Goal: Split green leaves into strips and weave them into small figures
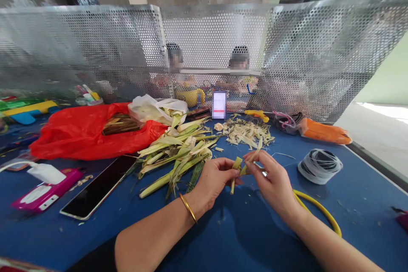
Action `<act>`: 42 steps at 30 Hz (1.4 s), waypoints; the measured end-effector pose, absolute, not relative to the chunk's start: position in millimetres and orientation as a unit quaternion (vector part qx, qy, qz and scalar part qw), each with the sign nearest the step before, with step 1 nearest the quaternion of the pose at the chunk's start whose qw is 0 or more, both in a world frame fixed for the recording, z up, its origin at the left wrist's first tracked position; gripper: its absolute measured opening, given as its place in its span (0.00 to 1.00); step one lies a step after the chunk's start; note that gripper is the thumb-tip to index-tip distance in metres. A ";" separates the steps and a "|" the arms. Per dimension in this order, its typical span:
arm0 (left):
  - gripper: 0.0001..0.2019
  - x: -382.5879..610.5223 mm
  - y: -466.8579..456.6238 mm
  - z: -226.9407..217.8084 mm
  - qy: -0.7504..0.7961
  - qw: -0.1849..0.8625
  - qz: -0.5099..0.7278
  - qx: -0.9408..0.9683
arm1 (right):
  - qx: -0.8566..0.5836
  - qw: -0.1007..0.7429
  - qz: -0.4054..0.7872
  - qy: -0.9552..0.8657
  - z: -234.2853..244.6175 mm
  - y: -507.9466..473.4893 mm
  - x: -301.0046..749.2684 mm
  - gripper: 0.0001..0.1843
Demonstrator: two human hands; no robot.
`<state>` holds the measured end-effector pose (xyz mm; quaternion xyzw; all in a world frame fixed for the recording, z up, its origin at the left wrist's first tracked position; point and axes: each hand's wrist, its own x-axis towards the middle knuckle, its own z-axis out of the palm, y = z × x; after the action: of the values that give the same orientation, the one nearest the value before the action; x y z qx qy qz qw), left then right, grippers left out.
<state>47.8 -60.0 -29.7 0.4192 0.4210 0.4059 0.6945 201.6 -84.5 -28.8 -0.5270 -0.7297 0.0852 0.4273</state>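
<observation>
My left hand (pixel 212 182), with a gold bangle at its wrist, pinches a folded pale-green husk strip (pixel 236 164) between thumb and fingers. Close beside it, my right hand (pixel 270 180) grips a thin husk piece (pixel 259 146) that sticks up past its fingertips. The two pieces meet or cross between the hands; whether they are joined I cannot tell. A heap of long green and cream husks (pixel 178 153) lies just left of my hands. Beyond them is a pile of small husk scraps (pixel 248 131).
Left: red plastic bag (pixel 76 131), white bag (pixel 156 108), dark phone (pixel 100 189), magenta power bank (pixel 47 191) with white plug. Right: wire coil (pixel 320 166), orange packet (pixel 325 131), yellow tube (pixel 321 212). A lit phone (pixel 219 104) stands before a perforated metal screen (pixel 213 29); people sit behind it.
</observation>
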 end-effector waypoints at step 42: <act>0.11 45.5 -50.9 -38.8 0.453 0.685 0.466 0.329 | -0.491 0.540 0.584 -0.355 -43.1 -84.4 181.8 0.17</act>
<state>45.5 -50.9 -38.8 0.3293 0.4528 0.4660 0.6851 181.8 -84.4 -43.1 -0.4907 -0.3549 0.5845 0.5401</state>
